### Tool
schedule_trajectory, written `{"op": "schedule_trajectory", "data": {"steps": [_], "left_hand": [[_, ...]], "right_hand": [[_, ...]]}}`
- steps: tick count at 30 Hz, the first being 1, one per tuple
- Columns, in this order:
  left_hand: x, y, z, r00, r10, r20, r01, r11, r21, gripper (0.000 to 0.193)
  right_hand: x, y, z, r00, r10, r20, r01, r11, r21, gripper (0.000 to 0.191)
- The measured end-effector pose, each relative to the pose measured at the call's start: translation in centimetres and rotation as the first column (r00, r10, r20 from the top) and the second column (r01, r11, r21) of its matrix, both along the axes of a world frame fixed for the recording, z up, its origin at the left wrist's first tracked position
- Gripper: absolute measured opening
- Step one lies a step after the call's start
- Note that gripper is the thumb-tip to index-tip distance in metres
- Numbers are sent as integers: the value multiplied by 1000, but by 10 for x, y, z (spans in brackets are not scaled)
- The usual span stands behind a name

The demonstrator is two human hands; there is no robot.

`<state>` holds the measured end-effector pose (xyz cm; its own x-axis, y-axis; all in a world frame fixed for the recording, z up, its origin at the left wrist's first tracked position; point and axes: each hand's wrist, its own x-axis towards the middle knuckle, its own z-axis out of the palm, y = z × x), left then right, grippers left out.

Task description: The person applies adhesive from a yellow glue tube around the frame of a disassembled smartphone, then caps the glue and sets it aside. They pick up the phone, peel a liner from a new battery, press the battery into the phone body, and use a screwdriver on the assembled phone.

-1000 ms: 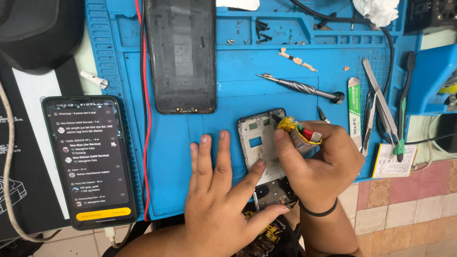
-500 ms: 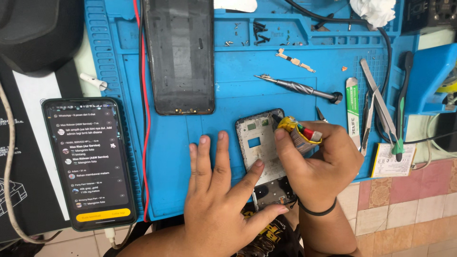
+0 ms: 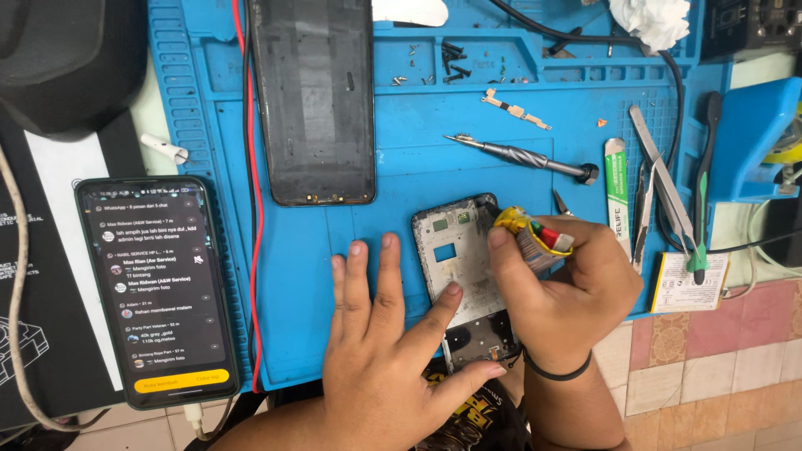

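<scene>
Phone frame (image 3: 458,263) lies flat on blue work mat (image 3: 401,167), lower centre, at about 6 o'clock of the mat. Left hand (image 3: 388,351) lies flat, palm down, fingers spread and released, grasping nothing; thumb and index finger rest on the frame's lower part, other fingers on the mat at the frame's 9 o'clock. Right hand (image 3: 560,292) sits at the frame's 3 o'clock, fingers clenched round a small yellow glue tube (image 3: 528,230); tube's dark tip touches the frame's top right corner, about 1 o'clock.

Rest: black phone back panel (image 3: 313,100) at the frame's 11 o'clock, well apart. Screwdriver (image 3: 522,156) at 1 o'clock, near. Tweezers (image 3: 660,179) and green-white strip (image 3: 617,196) at 3 o'clock, beyond the right hand. Lit phone (image 3: 157,288) off the mat at 9 o'clock, screen up. Red wire (image 3: 251,192) runs along the mat's left side. White tissue (image 3: 652,18) at the mat's top right. Loose screws (image 3: 434,63) in the mat's top tray.
</scene>
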<state>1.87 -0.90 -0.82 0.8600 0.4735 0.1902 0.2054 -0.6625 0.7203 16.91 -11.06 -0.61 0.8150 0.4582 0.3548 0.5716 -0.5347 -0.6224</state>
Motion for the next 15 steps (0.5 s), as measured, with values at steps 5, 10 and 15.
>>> {"op": "schedule_trajectory", "data": {"steps": [5, 10, 15], "left_hand": [[-1, 0, 0, 1000, -2, -12, 2, 1000, -5, 67], [0, 0, 0, 1000, -3, -12, 3, 1000, -2, 67], [-1, 0, 0, 1000, -3, -12, 3, 1000, -1, 67]], "right_hand": [[0, 1, -1, 1000, 0, -22, 1, 1000, 23, 28], [0, 1, -1, 1000, -18, 3, 18, 1000, -14, 30], [0, 0, -2, 1000, -21, -23, 22, 999, 35, 29]]}}
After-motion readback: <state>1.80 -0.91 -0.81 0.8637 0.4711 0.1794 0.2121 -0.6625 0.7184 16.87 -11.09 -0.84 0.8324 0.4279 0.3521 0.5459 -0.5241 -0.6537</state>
